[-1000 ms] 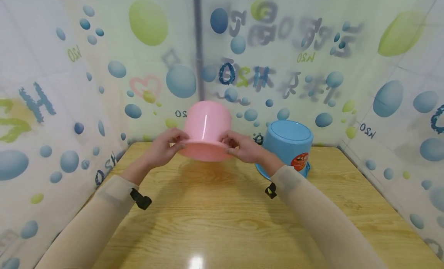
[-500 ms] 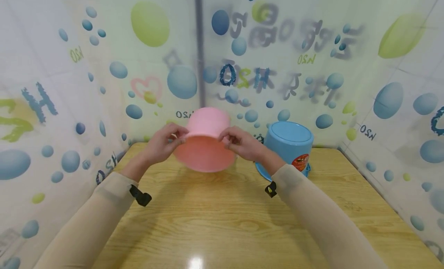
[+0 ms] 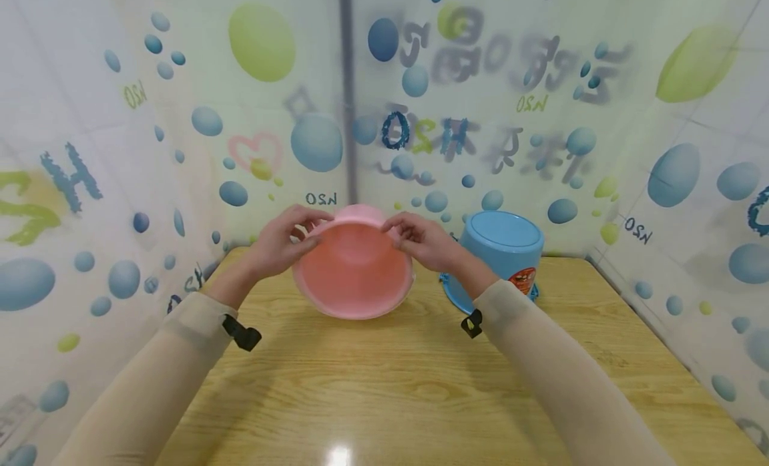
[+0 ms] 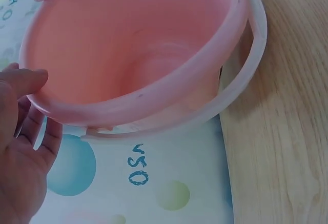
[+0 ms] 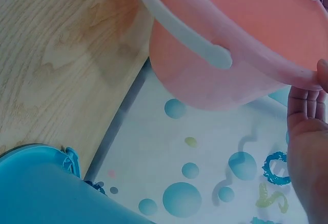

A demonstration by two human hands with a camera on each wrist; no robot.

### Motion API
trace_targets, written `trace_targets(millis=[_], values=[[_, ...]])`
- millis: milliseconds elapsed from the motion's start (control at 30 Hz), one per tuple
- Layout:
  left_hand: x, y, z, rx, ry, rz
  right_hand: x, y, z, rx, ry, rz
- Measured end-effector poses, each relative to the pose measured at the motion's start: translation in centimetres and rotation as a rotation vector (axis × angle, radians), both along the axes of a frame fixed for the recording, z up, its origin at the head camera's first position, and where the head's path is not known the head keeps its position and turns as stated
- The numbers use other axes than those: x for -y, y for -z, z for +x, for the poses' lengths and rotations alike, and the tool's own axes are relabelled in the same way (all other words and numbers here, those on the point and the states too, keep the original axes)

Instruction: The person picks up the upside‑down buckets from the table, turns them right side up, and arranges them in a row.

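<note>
A pink bucket [image 3: 354, 279] is tipped so its open mouth faces me, inside showing. My left hand [image 3: 287, 242] pinches the rim at its upper left, thumb inside and fingers outside, as the left wrist view shows. My right hand [image 3: 426, 242] grips the rim at the upper right the same way. A pale handle [image 4: 241, 85] hangs loosely along the bucket's rim; in the right wrist view its end joins the bucket's side. Just right of my right hand, a blue bucket [image 3: 504, 242] stands upside down, partly hidden by my right forearm.
Both buckets are over a wooden table [image 3: 360, 392]. A curtain [image 3: 510, 85] printed with blue and green dots and letters surrounds the table at the back and sides. The blue bucket bears a red label [image 3: 521, 280] on its side.
The pink bucket has tilted from nearly upside down until its mouth faces me, its lower rim swinging down and closer. Both hands have kept hold of the rim. The blue bucket stays put.
</note>
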State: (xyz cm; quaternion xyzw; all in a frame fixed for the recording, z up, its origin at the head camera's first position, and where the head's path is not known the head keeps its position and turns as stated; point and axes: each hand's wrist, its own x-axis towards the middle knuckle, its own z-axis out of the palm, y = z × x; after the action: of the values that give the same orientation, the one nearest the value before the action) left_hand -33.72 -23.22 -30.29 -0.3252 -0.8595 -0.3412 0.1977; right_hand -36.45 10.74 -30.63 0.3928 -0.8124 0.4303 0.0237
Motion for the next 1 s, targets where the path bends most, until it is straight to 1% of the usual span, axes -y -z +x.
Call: trace_targets(millis=[100,267,367,433,533,733,833,1000], values=[[0.0,-0.3,0.0,-0.042,-0.013,-0.008,-0.1,-0.3,-0.1,0.006,-0.012,-0.01],[0.0,-0.8,-0.3,-0.121,-0.048,0.006,-0.2,-0.9,-0.4,0.028,-0.02,-0.026],[-0.1,-1.1,-0.5,-0.145,-0.052,0.01,-0.3,-1.2,-0.6,0.053,-0.002,-0.022],[-0.1,-1.3,-0.7,-0.145,-0.052,0.006,-0.3,-1.5,-0.8,0.065,0.02,-0.013],[-0.1,-1.8,-1.1,-0.115,-0.06,-0.01,-0.4,-1.8,-1.1,0.076,0.05,0.005],[-0.4,-2.6,-2.0,0.005,-0.1,-0.049,-0.6,-2.1,-1.9,0.099,0.083,0.022],[-0.7,-2.9,-2.5,0.057,-0.117,-0.051,-0.8,-2.2,-2.2,0.128,0.099,0.019],[-1.2,-3.2,-3.4,0.119,-0.147,-0.054,-0.7,-2.1,-3.0,0.163,0.13,0.011]])
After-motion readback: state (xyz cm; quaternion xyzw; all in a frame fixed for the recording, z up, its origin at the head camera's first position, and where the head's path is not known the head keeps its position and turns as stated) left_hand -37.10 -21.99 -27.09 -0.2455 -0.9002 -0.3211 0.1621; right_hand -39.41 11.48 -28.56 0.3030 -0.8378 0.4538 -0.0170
